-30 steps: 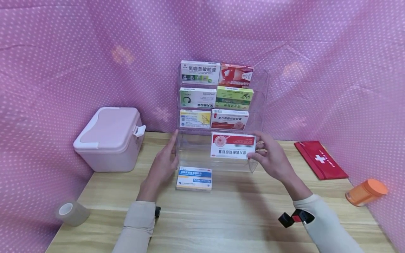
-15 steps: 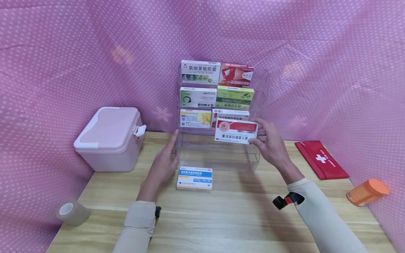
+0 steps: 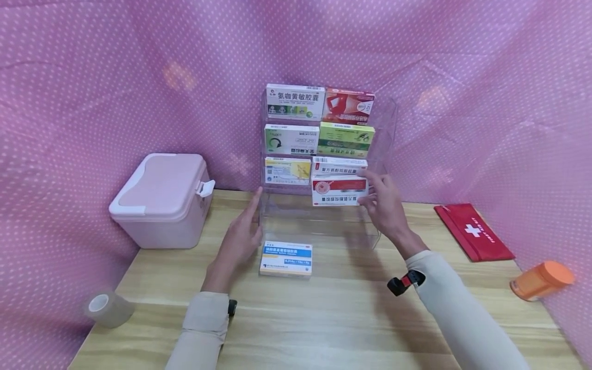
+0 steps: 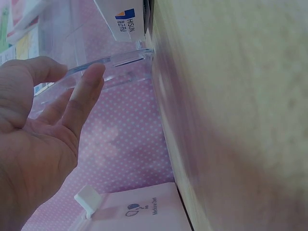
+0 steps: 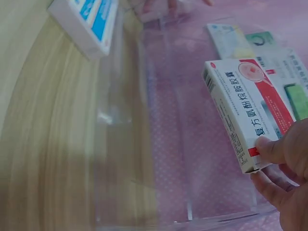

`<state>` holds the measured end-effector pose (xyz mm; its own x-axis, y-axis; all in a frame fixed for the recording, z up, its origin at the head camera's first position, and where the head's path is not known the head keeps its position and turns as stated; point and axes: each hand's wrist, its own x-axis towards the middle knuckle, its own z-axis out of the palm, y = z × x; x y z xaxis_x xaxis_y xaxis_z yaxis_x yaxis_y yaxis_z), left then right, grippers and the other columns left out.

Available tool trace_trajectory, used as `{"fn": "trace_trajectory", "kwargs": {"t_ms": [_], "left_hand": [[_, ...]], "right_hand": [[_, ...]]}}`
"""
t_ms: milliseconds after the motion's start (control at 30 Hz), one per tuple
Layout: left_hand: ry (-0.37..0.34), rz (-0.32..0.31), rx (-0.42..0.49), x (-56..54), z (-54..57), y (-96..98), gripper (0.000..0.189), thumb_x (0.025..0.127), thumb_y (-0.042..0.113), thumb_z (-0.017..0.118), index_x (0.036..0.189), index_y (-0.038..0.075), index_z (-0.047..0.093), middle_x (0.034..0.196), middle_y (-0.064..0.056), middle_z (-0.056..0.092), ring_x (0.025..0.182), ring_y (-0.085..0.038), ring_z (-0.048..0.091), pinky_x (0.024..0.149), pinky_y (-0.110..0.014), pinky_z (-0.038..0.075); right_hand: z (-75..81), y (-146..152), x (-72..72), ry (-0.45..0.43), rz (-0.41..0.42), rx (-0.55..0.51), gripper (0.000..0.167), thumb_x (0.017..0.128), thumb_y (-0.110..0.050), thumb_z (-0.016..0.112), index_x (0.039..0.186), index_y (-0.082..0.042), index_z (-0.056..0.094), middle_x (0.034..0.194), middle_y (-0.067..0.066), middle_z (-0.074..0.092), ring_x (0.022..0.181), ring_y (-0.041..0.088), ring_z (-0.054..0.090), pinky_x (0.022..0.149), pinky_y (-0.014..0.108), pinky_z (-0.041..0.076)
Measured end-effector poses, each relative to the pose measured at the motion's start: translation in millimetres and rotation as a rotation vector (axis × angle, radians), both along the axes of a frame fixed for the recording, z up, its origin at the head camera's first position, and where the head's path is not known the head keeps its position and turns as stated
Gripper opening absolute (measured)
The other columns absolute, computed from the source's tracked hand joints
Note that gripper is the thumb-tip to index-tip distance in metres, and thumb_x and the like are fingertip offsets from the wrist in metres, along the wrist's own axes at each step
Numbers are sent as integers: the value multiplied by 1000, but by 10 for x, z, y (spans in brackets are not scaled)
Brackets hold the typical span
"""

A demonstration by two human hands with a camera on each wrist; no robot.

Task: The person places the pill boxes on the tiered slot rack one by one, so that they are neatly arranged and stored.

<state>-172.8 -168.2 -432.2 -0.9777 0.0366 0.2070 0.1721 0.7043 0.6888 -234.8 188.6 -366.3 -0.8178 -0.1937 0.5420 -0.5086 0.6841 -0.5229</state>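
Observation:
A clear acrylic display rack (image 3: 381, 149) stands at the back of the table, with medicine boxes in its upper three tiers. My right hand (image 3: 384, 205) pinches the right end of a red-and-white medicine box (image 3: 340, 191). That box sits in front of and slightly below a similar medicine box (image 3: 337, 165) on the third tier, hiding its lower part. On the rack's left side, my left hand (image 3: 238, 234) holds the panel's edge; in the left wrist view the edge passes between thumb and finger. A blue-and-white medicine box (image 3: 285, 258) lies flat before the rack.
A pink medicine chest (image 3: 159, 200) stands at left, behind a roll of clear tape (image 3: 108, 309). A red first aid pouch (image 3: 474, 232) and an orange bottle (image 3: 541, 281) lie at right. A pink dotted curtain (image 3: 296, 46) hangs behind.
My right hand has carried the red-and-white medicine box up from the lowest tier, then slightly left in front of the similar box. My left hand stays at the rack's edge.

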Motion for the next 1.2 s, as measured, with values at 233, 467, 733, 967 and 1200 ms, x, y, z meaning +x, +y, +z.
{"fn": "trace_trajectory", "kwargs": {"t_ms": [233,467,733,967,1200], "left_hand": [[-11,0,2,-10,17,6,108,102,3,65,169,56,-2,181,-3,23,159,-42,40,127,-61,43],[-24,10,-1,-2,60,20,110,102,2,65,167,58,-4,181,-2,22,158,-41,42,126,-60,45],[-33,5,9,-7,51,39,112,101,0,66,167,59,-4,181,-3,23,159,-41,40,127,-60,45],[-46,5,14,-8,60,48,114,102,1,65,163,63,-8,181,1,21,161,-38,38,128,-58,43],[-48,10,14,8,64,37,114,102,1,66,163,63,-8,182,-1,21,163,-38,35,130,-59,40]], "right_hand": [[-153,-136,-13,-26,-3,73,63,88,13,76,144,-14,62,113,23,55,101,44,75,89,53,69],[-175,-442,-2,-72,12,78,55,94,11,70,142,-14,63,130,20,57,110,39,69,98,53,66],[-263,-769,6,-115,40,109,55,99,8,62,146,-20,64,119,13,57,102,30,62,84,39,62],[-235,-855,64,-125,72,164,64,100,-1,68,158,-25,54,131,14,59,104,30,65,91,42,66],[-233,-862,284,-214,124,121,97,96,-1,75,173,-25,21,164,16,49,150,37,51,128,59,45]]}}
